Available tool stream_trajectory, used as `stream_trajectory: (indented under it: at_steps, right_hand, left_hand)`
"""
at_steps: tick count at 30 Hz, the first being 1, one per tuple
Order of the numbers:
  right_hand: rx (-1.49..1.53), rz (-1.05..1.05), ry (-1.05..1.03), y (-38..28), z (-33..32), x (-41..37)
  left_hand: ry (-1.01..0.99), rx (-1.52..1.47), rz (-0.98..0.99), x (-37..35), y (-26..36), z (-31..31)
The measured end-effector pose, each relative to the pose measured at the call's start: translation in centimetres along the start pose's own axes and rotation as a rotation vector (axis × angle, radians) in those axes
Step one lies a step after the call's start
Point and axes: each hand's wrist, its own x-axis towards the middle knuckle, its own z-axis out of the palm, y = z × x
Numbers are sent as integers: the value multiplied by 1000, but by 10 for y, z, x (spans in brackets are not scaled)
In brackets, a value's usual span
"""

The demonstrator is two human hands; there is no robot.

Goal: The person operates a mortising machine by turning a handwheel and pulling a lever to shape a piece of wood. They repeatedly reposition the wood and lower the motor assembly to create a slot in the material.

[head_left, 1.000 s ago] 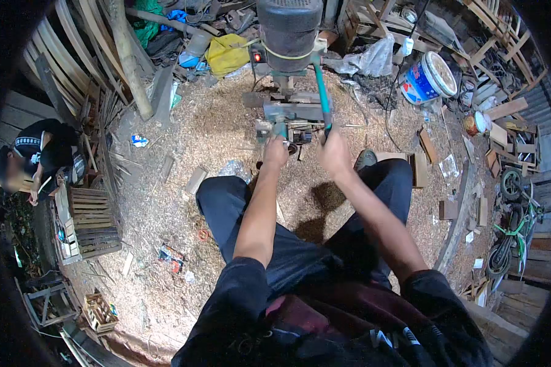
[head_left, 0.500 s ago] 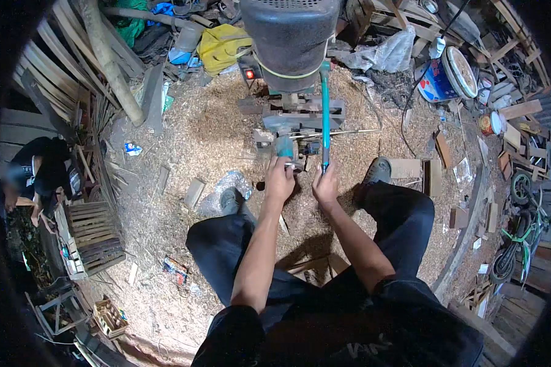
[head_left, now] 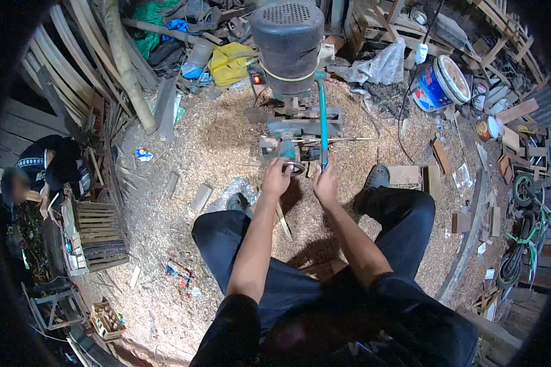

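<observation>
My left hand (head_left: 277, 178) is closed on the rim of a small dark handwheel (head_left: 294, 167) at the near end of the machine. Beside it, my right hand (head_left: 325, 183) grips the lower end of a long teal lever (head_left: 323, 119). The lever runs up to the side of a big dark motor (head_left: 286, 43) with a vented top. Between the motor and my hands lies the machine's metal bed (head_left: 306, 126), with a thin wooden stick (head_left: 349, 139) across it.
Wood shavings (head_left: 214, 147) cover the ground. A yellow cloth (head_left: 231, 65) lies behind left, a blue-and-white bucket (head_left: 441, 84) behind right. A person (head_left: 46, 165) sits at far left near a slatted crate (head_left: 98, 235). A bicycle (head_left: 523, 238) stands far right.
The view has tilted up slightly, showing more of the motor's top. The handwheel under my left hand shows more clearly. Both hands keep their holds.
</observation>
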Motion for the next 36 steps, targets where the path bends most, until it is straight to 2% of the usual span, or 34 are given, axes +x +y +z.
stream_trajectory:
  at_steps: [1,2,3,4,7,8,10,12,13,15,17,20,21,23,27,28,30,34,36]
  right_hand:
    - [11,75,-88,-15,-16,-7]
    - [-5,-228,72,-20,-22,-8]
    - [23,-245,78,-22,-31,-11]
    - [49,-262,83,-56,-60,-15]
    - [-90,-599,145,-128,-127,5]
    - [-97,-641,120,-148,-149,17]
    - [16,-333,-122,-215,-203,42]
    - [289,-665,260,-257,-211,80]
    - [322,-704,221,-275,-221,96]
    - [387,-1023,722,-299,-201,153]
    - [504,-786,90,-287,-221,174]
    - [439,-853,337,-246,-187,196]
    - [429,-757,296,-229,-177,197]
    - [405,-562,223,-198,-163,191]
    - [435,-395,174,-168,-148,185]
    - [416,-390,167,-163,-148,188]
    - [362,-389,175,-161,-149,190]
    - [319,-419,164,-177,-157,207]
    - [375,-399,136,-205,-162,221]
  left_hand:
    - [42,5,-1,-4,-11,1]
    - [81,10,-3,-8,-20,1]
    - [74,50,-21,-11,-31,2]
    - [67,90,-41,-13,-40,1]
    - [55,220,-142,-21,-88,24]
    - [40,239,-175,-24,-101,31]
    - [24,217,-216,-29,-124,45]
    - [40,137,-257,-34,-145,59]
    - [11,214,-243,-38,-119,42]
    - [29,219,-317,-42,-87,23]
    - [42,257,-346,-45,-78,17]
    - [39,175,-432,-51,-64,3]
    - [34,153,-449,-53,-66,1]
    - [70,237,-358,-48,-86,10]
    - [162,366,-309,-53,-118,26]
    - [113,251,-380,-53,-95,5]
    - [33,304,-439,-51,-118,5]
    - [-62,361,-579,-42,-127,9]
    - [20,330,-469,-31,-101,1]
